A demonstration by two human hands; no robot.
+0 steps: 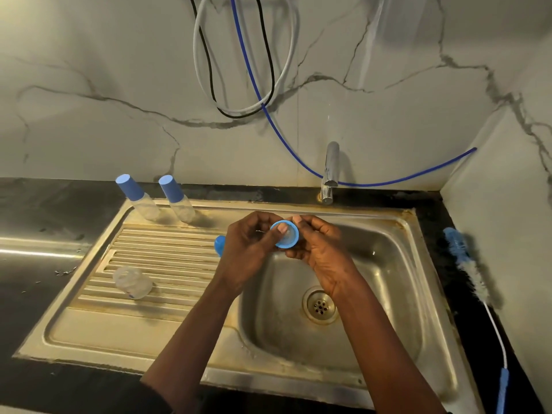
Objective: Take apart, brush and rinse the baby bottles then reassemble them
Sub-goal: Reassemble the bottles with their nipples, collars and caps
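– Over the sink [388, 264] basin: report the grip.
– I have the blue ring [285, 234] between both hands, clear of the steel. Left hand [251, 243]: thumb on the near rim, fingers curled behind. Right hand [319, 249]: fingers pinching the opposite edge. Something clear seems to sit inside the ring. I judge it to be the teat but cannot confirm.
– Step in hand?
– Disassembly, as I read it. Procedure: steady the ring with the right fingers. Push the teat out with the left thumb, evenly, without stretching the tip. Keep the work above the basin, so a slip lands there and not on the floor.
– Other parts?
– One bare bottle [133, 282] lies on its side on the draining board. A blue cap [220, 245] sits just behind my left hand. Two capped bottles [139, 197] stand at the back of the board, caps on. The brush [466, 264] lies on the desk, right of the sink. No stream shows at the tap [330, 171].
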